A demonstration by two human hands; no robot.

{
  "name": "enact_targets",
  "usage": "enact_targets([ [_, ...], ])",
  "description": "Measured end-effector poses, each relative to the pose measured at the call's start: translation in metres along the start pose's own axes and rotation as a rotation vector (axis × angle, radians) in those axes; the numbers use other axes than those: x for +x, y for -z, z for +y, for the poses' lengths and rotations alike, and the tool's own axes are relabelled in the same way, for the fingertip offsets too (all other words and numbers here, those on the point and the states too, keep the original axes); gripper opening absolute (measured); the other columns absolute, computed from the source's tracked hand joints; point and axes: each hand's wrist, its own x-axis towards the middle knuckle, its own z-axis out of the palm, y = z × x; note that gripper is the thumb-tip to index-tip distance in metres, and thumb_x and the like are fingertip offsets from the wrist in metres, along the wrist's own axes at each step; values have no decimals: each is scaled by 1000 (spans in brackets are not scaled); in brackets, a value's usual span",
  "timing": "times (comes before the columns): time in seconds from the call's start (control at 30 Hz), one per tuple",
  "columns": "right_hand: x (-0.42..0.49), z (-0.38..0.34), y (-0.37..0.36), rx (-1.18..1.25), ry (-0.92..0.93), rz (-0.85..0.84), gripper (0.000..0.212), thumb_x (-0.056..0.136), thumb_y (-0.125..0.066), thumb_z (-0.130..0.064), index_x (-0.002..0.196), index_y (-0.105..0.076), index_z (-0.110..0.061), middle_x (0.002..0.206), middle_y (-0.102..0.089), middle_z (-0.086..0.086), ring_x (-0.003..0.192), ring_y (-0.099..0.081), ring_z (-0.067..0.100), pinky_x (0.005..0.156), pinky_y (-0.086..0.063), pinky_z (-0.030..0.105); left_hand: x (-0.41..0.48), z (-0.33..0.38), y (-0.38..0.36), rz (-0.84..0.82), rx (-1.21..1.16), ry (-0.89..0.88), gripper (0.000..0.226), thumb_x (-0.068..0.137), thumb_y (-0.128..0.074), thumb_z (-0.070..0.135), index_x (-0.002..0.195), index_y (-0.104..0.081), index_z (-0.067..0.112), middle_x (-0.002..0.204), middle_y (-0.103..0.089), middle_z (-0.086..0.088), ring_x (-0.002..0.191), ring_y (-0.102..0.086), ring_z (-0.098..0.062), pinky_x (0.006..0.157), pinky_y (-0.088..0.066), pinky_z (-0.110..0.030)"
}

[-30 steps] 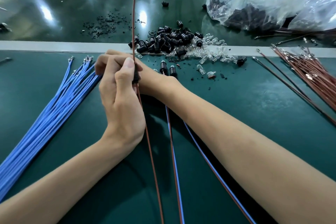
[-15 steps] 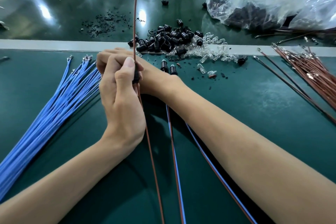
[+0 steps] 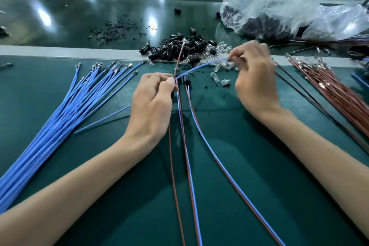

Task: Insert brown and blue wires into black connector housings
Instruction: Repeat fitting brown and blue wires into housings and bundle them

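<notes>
My left hand (image 3: 152,102) grips a black connector housing, mostly hidden in its fingers, with a brown wire (image 3: 179,56) sticking up out of it. My right hand (image 3: 253,78), blurred, pinches the tip of a blue wire (image 3: 199,67) that arcs from the left hand's fingers to the right. Two black housings (image 3: 186,79) with brown and blue wires fitted lie on the green mat just beyond my left hand. A pile of loose black housings (image 3: 175,48) lies further back.
A fan of blue wires (image 3: 65,110) lies at the left, a bundle of brown wires (image 3: 331,90) at the right. Clear small bulbs (image 3: 219,80) are scattered by the pile. A plastic bag (image 3: 279,2) of black parts sits at the back right.
My right hand has come out from behind the left and swung to the right, drawing a blue wire with it. The brown wire now leans lower and to the right.
</notes>
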Motion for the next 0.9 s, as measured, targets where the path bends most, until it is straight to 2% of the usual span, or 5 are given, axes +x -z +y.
enact_targets([
  [0.13,5,6,7,83,-282,211,12,92,-52,-2,98,-62,2,101,-41,6,81,-44,-5,76,-33,2,-3,2,0,-47,74,-55,30,84,-41,38,68,-57,19,58,-56,10,54,-42,-2,58,-33,-18],
  [0.27,1,-11,9,344,-281,303,19,91,-56,-9,92,-44,-23,102,-43,6,80,-53,8,76,-48,26,-3,1,1,-50,13,-71,28,92,-43,33,72,-56,20,54,-50,16,53,-41,-4,57,-33,-23],
  [0.47,-11,-33,2,670,-211,-408,22,91,-51,-23,99,-68,-11,79,-65,-1,58,-57,9,58,-47,25,-8,6,-1,-205,-79,-132,21,90,-45,31,77,-57,19,70,-55,0,61,-46,-8,56,-37,-13],
  [0.73,-7,-30,-2,1173,-528,-496,23,77,-51,-12,74,-72,-20,73,-65,-1,62,-51,11,60,-38,23,-10,8,1,-254,-23,-115,23,89,-43,36,76,-56,21,72,-54,-1,67,-49,-13,62,-39,-27],
  [0.9,-10,-29,-8,1010,-422,-440,16,89,-55,-17,79,-68,-17,66,-64,-7,58,-53,7,56,-41,19,-10,8,0,-260,-20,-107,22,88,-44,37,77,-56,22,73,-56,4,69,-52,-11,64,-40,-24],
])
